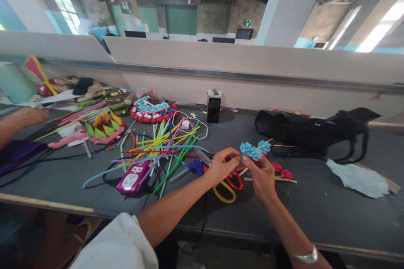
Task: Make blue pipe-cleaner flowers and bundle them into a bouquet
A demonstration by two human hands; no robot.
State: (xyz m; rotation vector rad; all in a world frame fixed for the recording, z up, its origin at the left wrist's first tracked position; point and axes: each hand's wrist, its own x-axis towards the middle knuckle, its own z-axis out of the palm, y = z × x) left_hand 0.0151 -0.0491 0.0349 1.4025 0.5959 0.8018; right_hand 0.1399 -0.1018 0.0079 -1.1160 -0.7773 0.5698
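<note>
Over the front of the dark table, my left hand (222, 164) and my right hand (262, 174) meet, fingertips pinched together at the base of a sprig of blue flowers (250, 150). The blossoms point up and to the right; their stem is mostly hidden by my fingers. Below my left hand lie scissors with a red loop and a yellow loop (225, 196), the blades partly covered. A blue glue gun (196, 167) rests just left of that hand. Red flowers (285, 173) on the table are close to my right hand.
Loose colourful strips (160, 147) and a purple power strip (134, 178) lie left. A phone (213, 110) leans on a container at the back. A black bag (303, 128) and white paper (356, 176) are right. Another person's hand (27, 118) reaches in far left.
</note>
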